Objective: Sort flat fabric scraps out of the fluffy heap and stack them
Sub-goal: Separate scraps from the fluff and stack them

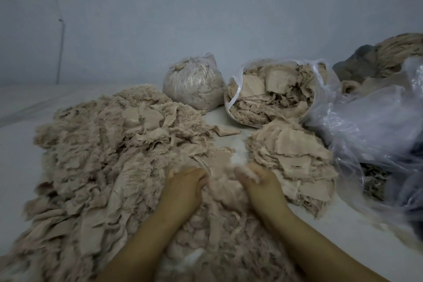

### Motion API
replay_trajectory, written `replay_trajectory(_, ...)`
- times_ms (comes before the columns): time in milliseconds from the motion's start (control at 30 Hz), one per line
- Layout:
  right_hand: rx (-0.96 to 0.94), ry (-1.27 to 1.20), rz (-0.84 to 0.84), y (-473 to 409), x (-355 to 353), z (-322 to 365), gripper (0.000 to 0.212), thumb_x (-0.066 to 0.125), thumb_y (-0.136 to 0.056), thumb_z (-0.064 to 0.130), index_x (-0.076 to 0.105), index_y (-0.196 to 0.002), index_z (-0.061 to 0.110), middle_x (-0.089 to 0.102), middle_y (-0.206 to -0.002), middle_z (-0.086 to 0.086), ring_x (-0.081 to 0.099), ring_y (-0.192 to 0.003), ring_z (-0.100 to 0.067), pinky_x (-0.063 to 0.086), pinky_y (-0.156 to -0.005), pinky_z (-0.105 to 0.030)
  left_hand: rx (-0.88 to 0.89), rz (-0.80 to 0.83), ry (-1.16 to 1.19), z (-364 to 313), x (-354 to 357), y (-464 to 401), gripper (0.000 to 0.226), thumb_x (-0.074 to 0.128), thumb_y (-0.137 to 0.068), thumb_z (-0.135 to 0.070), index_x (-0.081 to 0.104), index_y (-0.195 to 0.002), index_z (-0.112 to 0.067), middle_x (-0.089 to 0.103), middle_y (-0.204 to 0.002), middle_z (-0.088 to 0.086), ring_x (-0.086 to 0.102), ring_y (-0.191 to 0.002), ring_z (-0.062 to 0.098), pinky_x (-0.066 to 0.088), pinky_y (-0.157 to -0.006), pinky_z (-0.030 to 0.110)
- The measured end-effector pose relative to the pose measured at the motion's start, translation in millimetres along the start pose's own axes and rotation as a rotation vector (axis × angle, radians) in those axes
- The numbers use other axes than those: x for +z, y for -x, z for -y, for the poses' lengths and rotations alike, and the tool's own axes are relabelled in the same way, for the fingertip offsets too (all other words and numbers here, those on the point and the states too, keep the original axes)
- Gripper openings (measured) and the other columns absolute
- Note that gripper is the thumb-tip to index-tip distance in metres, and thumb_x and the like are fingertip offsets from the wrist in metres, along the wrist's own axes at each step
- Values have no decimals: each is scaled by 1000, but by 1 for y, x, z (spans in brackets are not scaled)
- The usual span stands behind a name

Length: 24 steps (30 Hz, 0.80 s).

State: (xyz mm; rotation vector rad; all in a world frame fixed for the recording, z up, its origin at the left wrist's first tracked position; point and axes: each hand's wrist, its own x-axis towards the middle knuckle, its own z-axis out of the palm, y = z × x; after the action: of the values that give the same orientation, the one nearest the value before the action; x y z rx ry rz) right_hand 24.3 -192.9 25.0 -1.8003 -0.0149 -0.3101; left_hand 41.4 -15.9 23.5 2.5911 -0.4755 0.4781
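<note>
A wide beige fluffy heap (96,158) covers the left and the near part of the white surface, with flat scraps mixed into it. To the right lies a stack of flat beige scraps (293,158). My left hand (185,188) and my right hand (258,183) are side by side at the heap's near middle, fingers curled. Between them they grip one fluffy beige piece (223,188); it is blurred.
A tied clear bag of fluff (194,84) stands at the back. Beside it an open clear bag of scraps (274,94) leans toward me. Crumpled plastic bags (375,126) and darker fabric (389,52) fill the right side. One loose scrap (225,130) lies on the white surface (13,167).
</note>
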Motion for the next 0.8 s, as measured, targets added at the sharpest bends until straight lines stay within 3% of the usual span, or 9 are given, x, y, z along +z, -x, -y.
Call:
replay_trajectory(67,134,-282,-64,-6,-9,0,20,62,-92,24,72,-104,13,73,-101,-10,67,-97,-24,52,-90,-36,-67,-2,-42,11,0,-2,17,43,-98,-22,58,-93,-23,52,-91,-11,53,-102,14,26,-96,31)
replay_trajectory(200,167,-518,105,-3,-12,-1,16,62,-90,14,77,-88,19,74,-96,-12,72,-89,-24,58,-70,-28,70,-159,65,-6,1,6,32,44,-93,-44,66,-107,-25,56,-110,-19,49,-110,0,5,-116,43)
replay_trajectory(300,132,-546,149,2,-5,3,10,63,-87,11,73,-89,12,73,-91,-16,70,-82,-25,58,-68,-31,55,26,292,-18,5,9,49,46,-83,-63,62,-116,-30,57,-111,-19,47,-109,-2,35,-103,31)
replay_trajectory(367,129,-555,-24,-2,-6,4,12,57,-91,7,69,-91,11,75,-83,-8,71,-74,-19,57,-61,-26,61,139,332,-16,6,7,23,55,-91,-45,60,-72,-32,57,-70,-19,50,-70,-6,41,-69,24)
replay_trajectory(433,134,-562,-187,-6,-13,6,15,54,-94,5,66,-97,13,75,-79,3,71,-71,-10,55,-56,-20,66,115,284,-13,3,7,42,53,-95,-31,48,-53,-30,50,-50,-16,47,-53,-4,34,-57,19)
replay_trajectory(533,150,-627,-227,-8,-23,9,16,54,-94,8,65,-105,12,75,-87,2,71,-75,-9,57,-61,-20,4,99,377,-10,-2,7,39,52,-95,-27,57,-57,-34,53,-53,-21,50,-55,-5,33,-56,11)
replay_trajectory(600,172,-652,-140,-3,-18,8,17,55,-93,10,64,-108,11,74,-97,-6,72,-84,-16,58,-69,-25,-78,117,570,-16,-3,8,13,58,-89,-39,60,-76,-39,59,-69,-20,58,-69,-7,41,-64,10)
replay_trajectory(700,195,-741,69,8,-2,9,25,56,-90,15,60,-114,6,71,-105,-17,69,-97,-31,57,-83,-39,-245,194,938,-26,4,9,44,76,-76,-36,54,-113,-31,67,-102,-12,65,-92,-5,49,-75,11)
replay_trajectory(800,192,-776,133,10,1,10,24,58,-86,17,65,-107,7,72,-102,-16,70,-90,-25,58,-72,-31,-347,19,1115,-32,4,8,6,62,-88,-8,66,-93,-7,68,-86,13,65,-78,20,54,-73,28)
